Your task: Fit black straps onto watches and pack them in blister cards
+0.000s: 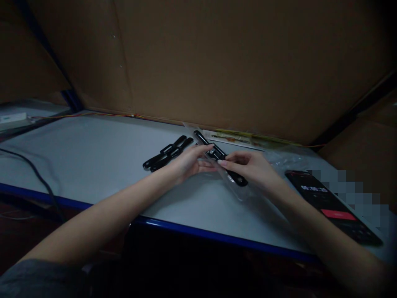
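We're logging a glossy black plastic strap [237, 179] being held diagonally, its lower end showing through a clear plastic bag [238, 193], its slotted middle mostly hidden. Two matching black straps [167, 153] are lying side by side just left of it, angled and roughly parallel, slotted sections showing.

Tall panels of brown corrugated cardboard [235, 62] wall in the bench, a pale grey tabletop [80, 153] edged in glossy blue trim [198, 236] (a thin red-and-yellow wire [93, 115] runs along its back). The light is dim — the floor [31, 207] below sinks into shadow.
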The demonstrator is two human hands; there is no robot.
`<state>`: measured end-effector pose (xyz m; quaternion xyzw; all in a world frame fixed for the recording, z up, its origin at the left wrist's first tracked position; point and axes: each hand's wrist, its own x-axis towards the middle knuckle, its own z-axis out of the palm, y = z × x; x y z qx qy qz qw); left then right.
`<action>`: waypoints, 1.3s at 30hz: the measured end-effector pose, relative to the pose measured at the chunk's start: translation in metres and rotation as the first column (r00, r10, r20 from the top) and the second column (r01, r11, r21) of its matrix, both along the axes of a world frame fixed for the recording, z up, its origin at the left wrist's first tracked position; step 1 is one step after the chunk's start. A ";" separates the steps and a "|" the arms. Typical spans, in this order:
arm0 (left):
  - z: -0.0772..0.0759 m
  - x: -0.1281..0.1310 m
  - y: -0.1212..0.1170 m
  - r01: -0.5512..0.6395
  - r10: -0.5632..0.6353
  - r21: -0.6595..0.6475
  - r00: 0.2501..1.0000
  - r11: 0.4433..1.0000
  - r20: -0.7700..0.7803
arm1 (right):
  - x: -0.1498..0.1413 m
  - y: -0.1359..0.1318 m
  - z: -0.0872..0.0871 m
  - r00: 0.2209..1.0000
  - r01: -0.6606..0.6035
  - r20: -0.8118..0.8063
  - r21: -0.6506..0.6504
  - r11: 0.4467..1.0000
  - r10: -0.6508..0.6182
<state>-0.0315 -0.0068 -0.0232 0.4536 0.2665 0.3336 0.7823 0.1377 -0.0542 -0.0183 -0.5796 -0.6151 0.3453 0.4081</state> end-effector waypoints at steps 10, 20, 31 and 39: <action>-0.008 0.000 0.001 -0.153 0.153 -0.003 0.988 0.988 0.024 | -0.004 -0.005 -0.006 0.925 -0.120 0.380 0.328 0.937 -0.015; -0.003 -0.004 0.000 -0.198 0.202 0.077 0.979 0.977 -0.042 | -0.007 0.000 -0.006 0.984 -0.169 -0.086 -0.124 0.978 0.159; -0.002 -0.006 0.000 -0.188 0.190 0.028 0.971 0.982 -0.145 | -0.011 -0.004 -0.003 0.965 -0.242 -0.149 -0.186 0.952 0.217; -0.007 -0.009 0.010 -0.158 0.136 -0.190 0.983 0.969 -0.123 | 0.063 0.022 0.005 0.946 -0.015 0.320 0.177 0.984 -0.043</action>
